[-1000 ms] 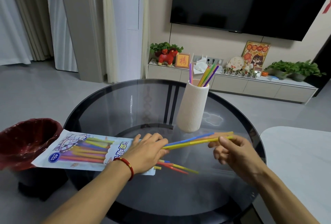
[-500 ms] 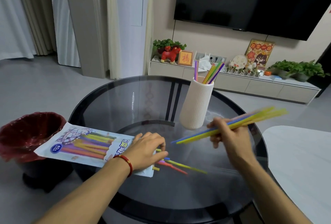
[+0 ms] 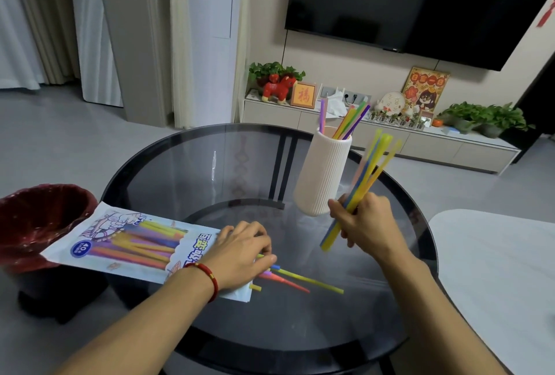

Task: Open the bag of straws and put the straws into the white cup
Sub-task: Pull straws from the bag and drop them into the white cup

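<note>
The bag of straws (image 3: 126, 242) lies flat on the glass table's left side, its open end under my left hand (image 3: 240, 251), which presses down on it. Several loose straws (image 3: 295, 280) poke out of the bag onto the glass. My right hand (image 3: 365, 224) grips a bundle of yellow and blue straws (image 3: 365, 182), tilted steeply with the tops up and to the right, just right of the white ribbed cup (image 3: 324, 173). The cup stands upright and holds several coloured straws (image 3: 348, 119).
The round dark glass table (image 3: 186, 164) has a black rim. A dark red bin (image 3: 36, 218) stands at its left edge, partly under the bag. A white table (image 3: 498, 278) sits at the right. A low cabinet with plants and ornaments runs along the far wall.
My right hand has lifted the straw bundle off the table and swung it from nearly level to steeply upright beside the cup. My left hand has stayed on the bag.
</note>
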